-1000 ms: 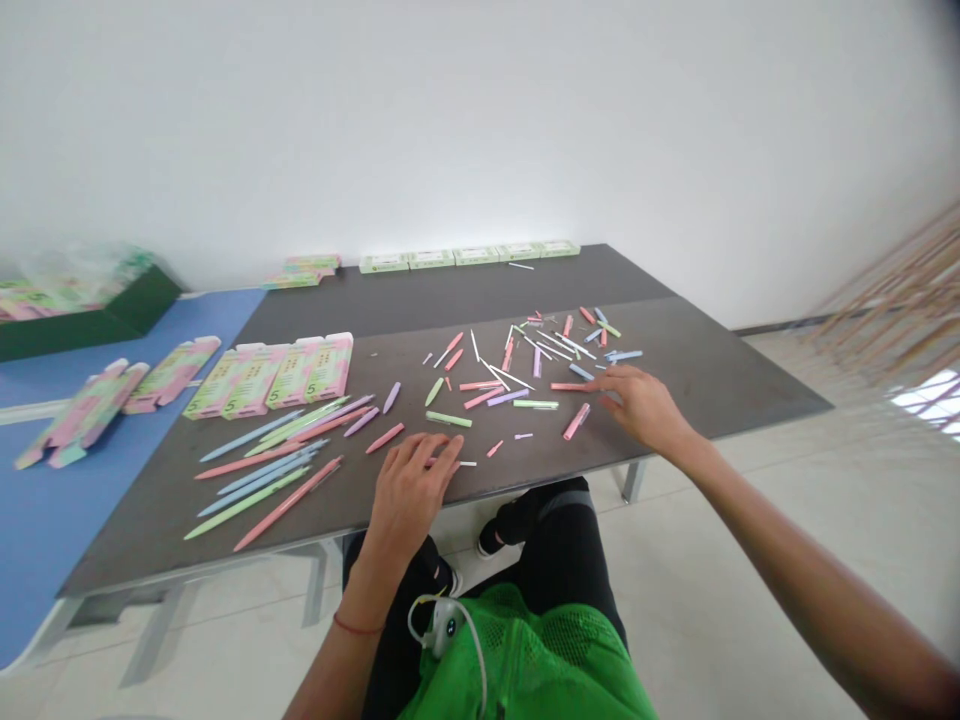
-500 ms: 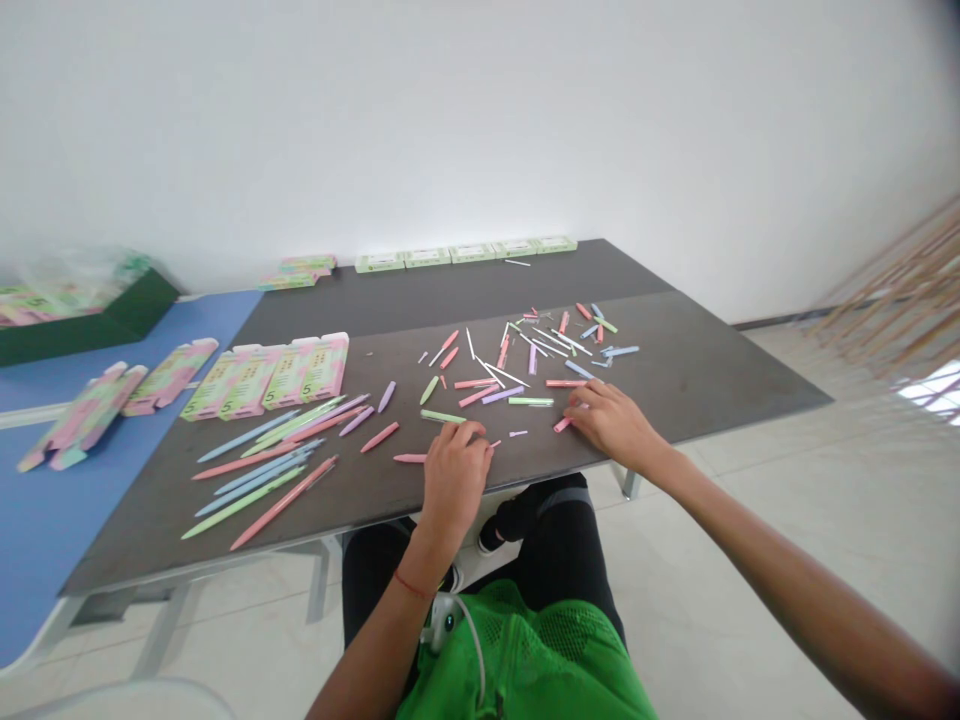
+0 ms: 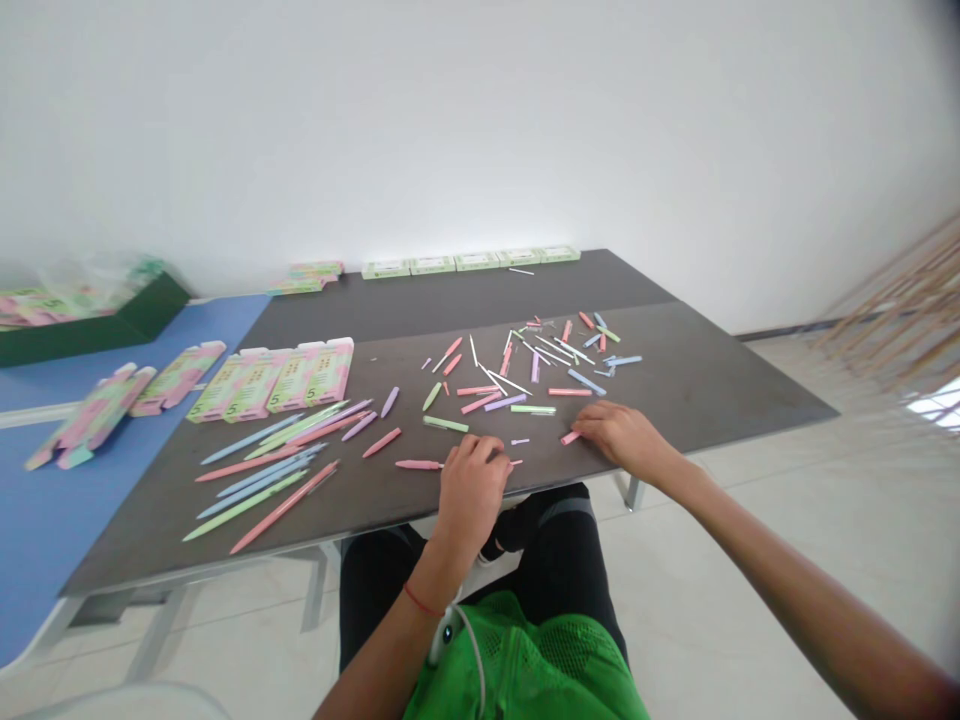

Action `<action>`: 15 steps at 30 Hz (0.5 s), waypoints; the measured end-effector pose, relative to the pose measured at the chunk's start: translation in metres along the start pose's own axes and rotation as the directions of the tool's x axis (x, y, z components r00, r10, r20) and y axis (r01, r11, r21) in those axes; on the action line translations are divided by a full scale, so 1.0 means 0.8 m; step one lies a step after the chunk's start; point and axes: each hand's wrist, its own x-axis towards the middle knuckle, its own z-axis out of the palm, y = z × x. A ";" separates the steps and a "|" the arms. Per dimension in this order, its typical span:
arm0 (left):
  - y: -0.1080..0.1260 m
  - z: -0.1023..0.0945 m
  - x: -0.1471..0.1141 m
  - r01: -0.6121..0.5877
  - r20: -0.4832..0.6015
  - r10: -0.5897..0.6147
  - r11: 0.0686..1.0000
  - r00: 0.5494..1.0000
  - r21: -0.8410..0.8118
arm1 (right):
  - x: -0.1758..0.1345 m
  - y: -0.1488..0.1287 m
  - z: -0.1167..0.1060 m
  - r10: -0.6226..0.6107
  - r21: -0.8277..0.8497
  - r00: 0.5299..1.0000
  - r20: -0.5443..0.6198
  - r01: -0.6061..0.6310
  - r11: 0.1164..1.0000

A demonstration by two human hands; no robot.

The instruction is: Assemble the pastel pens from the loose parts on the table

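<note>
My left hand is at the table's near edge, its fingers closed round a pink pen part. The pointed pink barrel sticks out on its left and a thin pink end on its right. My right hand pinches a short pink barrel piece against the tabletop. Between the hands lies a tiny purple piece. Just beyond are a green barrel piece and a green clip piece. White refills and other coloured pen parts are scattered farther back.
Assembled pens lie in a group at left, near flat pastel cartons. Green-edged boxes line the table's back. A dark green bin stands on the blue table. The dark table's near edge runs close to my legs.
My left hand has shifted slightly right and nearer to me, along with the pink pen part. My right hand has moved a little right, still at the pink barrel piece. The view tilted slightly.
</note>
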 end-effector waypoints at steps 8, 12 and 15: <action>-0.005 0.002 0.001 0.005 -0.001 -0.005 1.000 1.000 -0.022 | 0.000 -0.010 0.005 -0.022 -0.088 0.998 -0.054 0.017 0.996; -0.007 0.001 0.006 -0.007 -0.013 0.006 0.998 1.000 -0.065 | 0.007 -0.015 0.005 -0.024 -0.091 0.999 -0.039 0.020 0.996; -0.006 -0.005 0.006 -0.010 -0.073 -0.001 0.989 0.997 -0.147 | 0.014 -0.014 0.005 -0.026 -0.060 0.999 -0.042 0.023 0.998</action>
